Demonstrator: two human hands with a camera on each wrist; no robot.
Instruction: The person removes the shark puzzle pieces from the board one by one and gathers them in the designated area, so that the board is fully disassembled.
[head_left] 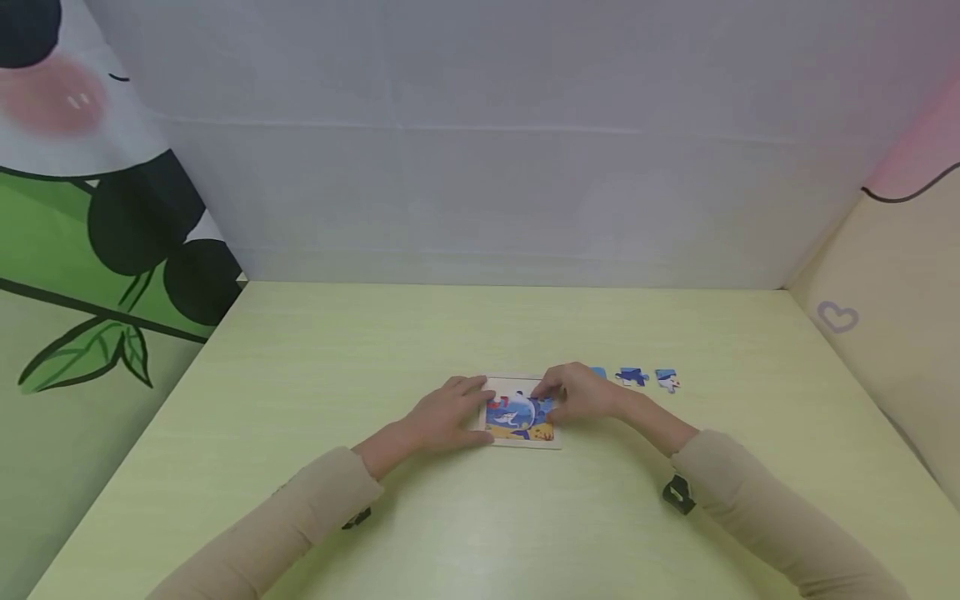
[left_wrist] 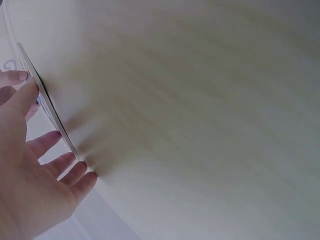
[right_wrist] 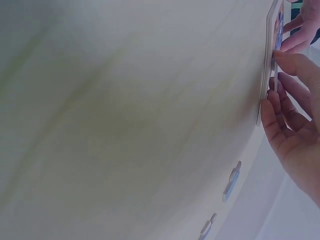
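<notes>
Table [head_left: 315,467], puzzle tray [head_left: 520,440], placed pieces [head_left: 517,414]

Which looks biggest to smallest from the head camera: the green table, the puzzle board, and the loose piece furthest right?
1. Green table, by far the largest.
2. Puzzle board, partly covered by both hands.
3. Loose piece furthest right, clearly the smallest.

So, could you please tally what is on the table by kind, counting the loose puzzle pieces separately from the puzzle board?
Puzzle board: 1, with the left hand and the right hand resting on it.
Loose puzzle pieces on the table, right of the board: 3 (one partly hidden behind the right hand, one, one).
Hands: 2.
Total: 6.
</notes>
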